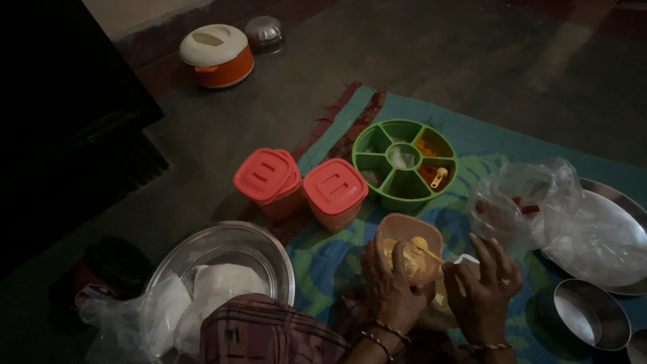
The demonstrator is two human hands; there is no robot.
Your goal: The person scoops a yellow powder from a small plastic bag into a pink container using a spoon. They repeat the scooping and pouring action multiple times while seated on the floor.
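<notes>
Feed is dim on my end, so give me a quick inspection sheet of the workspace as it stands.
Surface: patterned blue-green mat on a dark floor.
Job's things: open orange container with yellow contents; small yellow spoon at its mouth.
Clutter: two lidded orange containers; green divided spice tray; steel bowl; plastic bags; steel plate; small steel cup.
Hands: left hand grips the open container; right hand holds the spoon.
Cables: nothing seen.
Surroundings: orange-and-white casserole and a steel pot by the wall.

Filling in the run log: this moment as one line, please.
left hand: holds open jar | right hand: spoon in jar | lidded jars, spice tray beyond, on mat
</notes>
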